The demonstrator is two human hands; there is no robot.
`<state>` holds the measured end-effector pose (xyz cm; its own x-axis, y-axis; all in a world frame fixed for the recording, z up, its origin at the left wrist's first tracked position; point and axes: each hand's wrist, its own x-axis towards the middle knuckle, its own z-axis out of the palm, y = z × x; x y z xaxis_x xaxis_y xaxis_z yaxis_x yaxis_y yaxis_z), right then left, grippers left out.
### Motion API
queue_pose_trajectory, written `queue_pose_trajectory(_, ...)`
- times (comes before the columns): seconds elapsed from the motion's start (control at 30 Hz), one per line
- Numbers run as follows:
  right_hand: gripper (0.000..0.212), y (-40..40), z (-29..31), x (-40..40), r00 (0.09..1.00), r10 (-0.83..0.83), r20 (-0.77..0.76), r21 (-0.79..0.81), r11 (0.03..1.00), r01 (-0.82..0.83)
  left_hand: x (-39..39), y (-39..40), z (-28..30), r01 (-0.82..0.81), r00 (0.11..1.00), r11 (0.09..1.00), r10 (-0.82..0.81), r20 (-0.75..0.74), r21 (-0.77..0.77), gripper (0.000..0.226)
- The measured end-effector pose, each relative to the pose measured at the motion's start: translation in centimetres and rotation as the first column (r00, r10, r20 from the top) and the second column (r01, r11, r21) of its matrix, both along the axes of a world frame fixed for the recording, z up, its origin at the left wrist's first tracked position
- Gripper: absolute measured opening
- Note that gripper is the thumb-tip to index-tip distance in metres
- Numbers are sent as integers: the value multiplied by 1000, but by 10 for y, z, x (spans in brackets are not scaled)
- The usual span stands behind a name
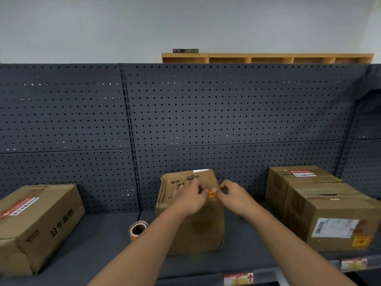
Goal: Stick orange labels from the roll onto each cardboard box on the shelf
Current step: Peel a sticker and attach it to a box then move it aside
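While both hands pinch orange label at mid box top edge, shelf clear L.

Dim, even light; bowed edges.

Creased matt cardboard box, matt perforated metal shelf back

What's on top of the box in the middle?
On the middle box, the left hand and right hand press an orange label near its front top edge. Printed writing shows; the hands cover part of it.
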<state>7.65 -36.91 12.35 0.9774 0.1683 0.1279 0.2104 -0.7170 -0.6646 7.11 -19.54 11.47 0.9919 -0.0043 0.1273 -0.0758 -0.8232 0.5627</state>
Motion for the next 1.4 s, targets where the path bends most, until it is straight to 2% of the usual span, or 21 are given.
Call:
queue_pose_trajectory(0.13,22,0,-3,0,1000,-11,-5,60,998,11,2,-1,-1,-3,1000,1000,3,0,-1,23)
queue_pose_trajectory(0.3,12,3,-1,3,1000,-7,-21,37,999,8,3,-1,-1,29,999,1000,-29,-18,-8,24)
queue_pose_trajectory(0.63,19,13,4,4,996,-82,31,-215,973,87,4,-7,-2,-49,999,998,49,-4,30,32)
queue_pose_trajectory(0.77,33,8,4,4,998,-65,14,-137,988,67,4,-7,-2,-54,998,997,52,25,63,29)
queue_pose_trajectory(0.87,22,4,2,7,999,-40,10,-121,992,41,4,-6,-1,-35,999,997,34,20,73,28)
queue_pose_trajectory(1.03,22,7,2,6,998,-52,44,-183,981,59,4,-5,2,1,1000,996,0,-15,84,27)
queue_pose_trajectory(1.2,22,10,3,4,996,-74,54,-209,974,83,7,-2,4,-7,997,1000,5,-75,-14,23)
queue_pose_trajectory(1.3,28,10,6,6,996,-72,51,-179,981,80,6,-3,3,-19,999,1000,19,-50,-12,21)
queue_pose_trajectory(1.4,21,7,1,7,997,-57,56,-177,982,66,4,-6,1,-32,999,999,32,-8,-3,19)
